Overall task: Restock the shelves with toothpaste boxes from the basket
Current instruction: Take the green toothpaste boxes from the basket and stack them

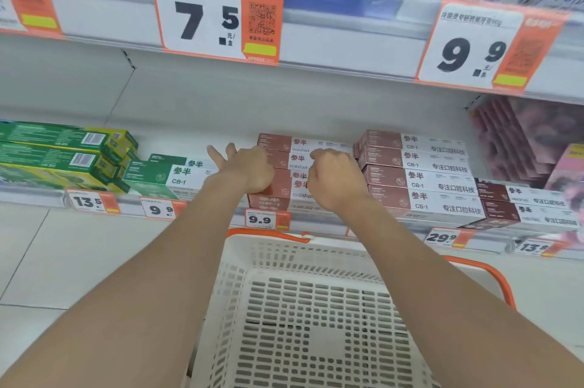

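A stack of red-and-white toothpaste boxes (295,163) stands on the lower shelf (132,209), above a 9.9 price tag. My left hand (246,168) rests against the stack's left end, two fingers stretched out to the upper left. At the front of the same stack my right hand (335,175) touches the boxes with its fingers curled. How firmly either hand holds a box is hidden by the hands themselves. The white plastic basket (303,308) with orange handles sits below my arms, and no boxes show inside it.
A taller stack of like red boxes (417,175) stands just right, darker red ones (531,207) beyond. Green boxes (167,175) and green-yellow boxes (63,153) lie left. An upper shelf with big price cards (215,11) overhangs. Bare shelf lies behind the green boxes.
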`<move>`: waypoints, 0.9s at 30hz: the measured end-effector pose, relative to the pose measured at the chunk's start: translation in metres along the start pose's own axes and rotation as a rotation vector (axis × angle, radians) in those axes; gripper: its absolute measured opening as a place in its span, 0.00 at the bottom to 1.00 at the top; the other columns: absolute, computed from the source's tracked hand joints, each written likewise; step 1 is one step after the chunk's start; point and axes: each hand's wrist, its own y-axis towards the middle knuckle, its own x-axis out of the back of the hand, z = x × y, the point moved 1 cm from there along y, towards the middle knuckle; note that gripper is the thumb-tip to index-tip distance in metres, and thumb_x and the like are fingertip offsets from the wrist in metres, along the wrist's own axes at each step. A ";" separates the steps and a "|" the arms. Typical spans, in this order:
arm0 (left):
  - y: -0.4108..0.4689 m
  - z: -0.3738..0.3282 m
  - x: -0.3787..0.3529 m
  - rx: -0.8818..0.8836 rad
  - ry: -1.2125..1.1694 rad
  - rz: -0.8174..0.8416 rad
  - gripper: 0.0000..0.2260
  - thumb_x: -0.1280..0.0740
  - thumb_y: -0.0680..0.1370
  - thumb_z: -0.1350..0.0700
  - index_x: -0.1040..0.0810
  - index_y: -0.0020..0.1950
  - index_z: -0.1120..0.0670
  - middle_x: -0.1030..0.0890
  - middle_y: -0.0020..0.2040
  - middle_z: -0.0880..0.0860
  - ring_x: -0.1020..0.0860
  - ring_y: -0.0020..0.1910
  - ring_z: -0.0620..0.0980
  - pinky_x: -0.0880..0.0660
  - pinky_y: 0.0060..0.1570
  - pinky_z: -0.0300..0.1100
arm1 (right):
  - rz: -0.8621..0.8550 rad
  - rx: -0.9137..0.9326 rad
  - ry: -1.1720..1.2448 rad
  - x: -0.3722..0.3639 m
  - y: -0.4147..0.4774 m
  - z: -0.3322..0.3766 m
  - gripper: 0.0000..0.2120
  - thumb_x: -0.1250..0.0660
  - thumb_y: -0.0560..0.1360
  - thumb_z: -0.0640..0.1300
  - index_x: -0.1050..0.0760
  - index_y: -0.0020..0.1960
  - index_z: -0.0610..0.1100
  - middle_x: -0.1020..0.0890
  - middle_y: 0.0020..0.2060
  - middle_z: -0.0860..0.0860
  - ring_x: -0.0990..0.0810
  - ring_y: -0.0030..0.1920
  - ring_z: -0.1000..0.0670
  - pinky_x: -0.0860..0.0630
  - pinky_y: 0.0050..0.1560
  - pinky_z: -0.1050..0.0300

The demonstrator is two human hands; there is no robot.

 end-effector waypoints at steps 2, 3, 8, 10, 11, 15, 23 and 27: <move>0.000 -0.005 -0.004 0.006 0.028 -0.009 0.04 0.44 0.76 0.64 0.32 0.44 0.58 0.23 0.64 0.61 0.47 0.81 0.68 0.66 0.73 0.76 | -0.001 -0.003 0.035 -0.004 -0.002 -0.004 0.14 0.40 0.80 0.39 0.20 0.61 0.38 0.16 0.57 0.40 0.19 0.58 0.36 0.23 0.58 0.47; -0.001 -0.008 -0.006 -0.002 0.049 -0.028 0.05 0.43 0.76 0.65 0.32 0.43 0.56 0.23 0.63 0.60 0.47 0.81 0.67 0.67 0.73 0.77 | -0.003 -0.005 0.055 -0.006 -0.004 -0.006 0.15 0.40 0.80 0.39 0.20 0.62 0.37 0.17 0.58 0.40 0.19 0.59 0.36 0.23 0.60 0.46; -0.005 -0.013 -0.008 -0.023 0.092 -0.121 0.08 0.42 0.77 0.65 0.32 0.40 0.54 0.25 0.52 0.55 0.37 0.75 0.65 0.64 0.74 0.76 | -0.039 -0.003 0.103 -0.010 -0.007 -0.013 0.15 0.40 0.79 0.39 0.20 0.61 0.37 0.16 0.58 0.40 0.20 0.60 0.37 0.22 0.61 0.45; -0.008 -0.014 -0.009 -0.019 0.061 -0.173 0.08 0.40 0.77 0.63 0.31 0.39 0.54 0.24 0.50 0.55 0.34 0.74 0.64 0.62 0.75 0.76 | -0.056 0.006 0.100 -0.009 -0.008 -0.016 0.16 0.40 0.80 0.38 0.20 0.63 0.37 0.16 0.59 0.41 0.19 0.60 0.38 0.22 0.60 0.46; -0.012 -0.017 -0.010 -0.023 0.047 -0.208 0.08 0.39 0.77 0.61 0.31 0.39 0.54 0.24 0.48 0.54 0.33 0.73 0.64 0.60 0.76 0.75 | -0.068 0.021 0.094 -0.008 -0.009 -0.017 0.17 0.40 0.80 0.39 0.20 0.65 0.38 0.17 0.60 0.41 0.20 0.60 0.37 0.22 0.61 0.46; -0.025 -0.041 -0.024 -0.258 -0.034 -0.406 0.08 0.37 0.81 0.56 0.19 0.49 0.55 0.17 0.49 0.56 0.22 0.61 0.62 0.31 0.70 0.61 | -0.174 0.136 0.064 0.008 -0.027 -0.029 0.20 0.43 0.78 0.41 0.20 0.65 0.41 0.16 0.57 0.43 0.20 0.59 0.38 0.24 0.62 0.44; -0.073 -0.116 -0.063 -0.660 -0.150 -0.272 0.14 0.39 0.84 0.61 0.17 0.64 0.52 0.17 0.63 0.53 0.21 0.62 0.55 0.23 0.61 0.51 | -0.460 -0.313 0.109 0.046 -0.073 -0.174 0.17 0.40 0.74 0.35 0.16 0.56 0.38 0.18 0.51 0.40 0.20 0.53 0.37 0.24 0.57 0.46; -0.083 -0.125 -0.085 -0.665 -0.110 -0.281 0.11 0.34 0.84 0.58 0.18 0.66 0.52 0.19 0.63 0.52 0.22 0.63 0.54 0.24 0.60 0.50 | -0.431 -0.307 0.065 0.043 -0.097 -0.207 0.16 0.34 0.75 0.33 0.17 0.61 0.39 0.18 0.56 0.39 0.22 0.57 0.35 0.24 0.58 0.43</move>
